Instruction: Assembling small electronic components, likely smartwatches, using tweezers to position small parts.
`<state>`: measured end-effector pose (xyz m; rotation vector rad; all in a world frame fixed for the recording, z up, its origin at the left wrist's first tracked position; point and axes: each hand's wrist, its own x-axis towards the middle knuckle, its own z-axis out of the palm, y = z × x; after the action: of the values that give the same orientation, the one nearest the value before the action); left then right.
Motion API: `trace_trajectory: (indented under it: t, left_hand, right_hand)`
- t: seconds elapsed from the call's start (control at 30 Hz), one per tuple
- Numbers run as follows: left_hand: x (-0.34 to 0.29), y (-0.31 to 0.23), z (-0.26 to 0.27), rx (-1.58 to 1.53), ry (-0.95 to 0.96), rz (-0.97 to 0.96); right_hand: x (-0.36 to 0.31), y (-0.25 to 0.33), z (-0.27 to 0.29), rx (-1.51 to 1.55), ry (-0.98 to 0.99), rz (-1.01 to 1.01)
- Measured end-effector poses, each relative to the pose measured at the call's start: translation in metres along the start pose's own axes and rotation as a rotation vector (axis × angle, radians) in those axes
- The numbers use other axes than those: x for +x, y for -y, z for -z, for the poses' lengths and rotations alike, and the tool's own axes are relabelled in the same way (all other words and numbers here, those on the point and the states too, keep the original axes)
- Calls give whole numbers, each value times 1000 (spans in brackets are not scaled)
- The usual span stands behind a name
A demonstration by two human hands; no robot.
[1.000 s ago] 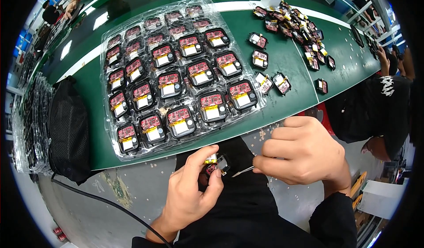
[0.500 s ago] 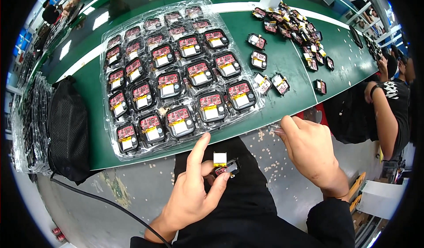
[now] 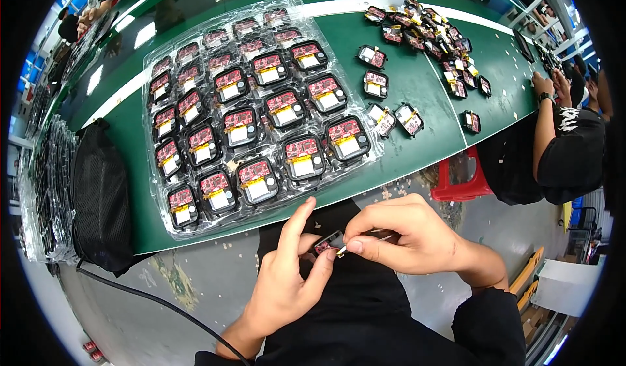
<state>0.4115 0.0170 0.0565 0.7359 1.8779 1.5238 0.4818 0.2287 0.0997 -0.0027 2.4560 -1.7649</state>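
My left hand (image 3: 290,281) grips a small black module with a red circuit board (image 3: 328,243) between thumb and fingers, over my lap. My right hand (image 3: 407,239) pinches a thin pointed tool (image 3: 365,243), and its tip touches the module's right edge. Just beyond my hands, on the green table (image 3: 424,85), lies a clear plastic tray (image 3: 251,108) filled with several rows of the same red and black modules.
Loose modules (image 3: 430,33) lie scattered at the table's far right. A black mesh bag (image 3: 101,190) hangs at the left edge beside stacked clear trays (image 3: 42,190). A person in black (image 3: 564,151) works at the right, near a red stool (image 3: 460,177).
My right hand has come back from the table edge to the module, with the tool tip now at it. The white label seen above the module half a second ago is gone from view.
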Motion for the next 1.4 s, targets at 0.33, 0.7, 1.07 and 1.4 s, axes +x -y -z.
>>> trace_trajectory:
  t: [0.33,0.7,1.07,1.4]
  left_hand:
    - [0,19,-2,-320,-23,58]
    - [2,13,-9,-98,-128,-50]
    - [0,11,-6,-26,-109,-48]
    - [2,7,-4,42,-99,-38]
  right_hand:
    - [-10,-1,-12,-156,-148,115]
    - [-9,-11,-26,-341,-248,201]
    - [-4,-9,-30,-372,-332,269]
    - [-7,-17,-32,-402,-264,293]
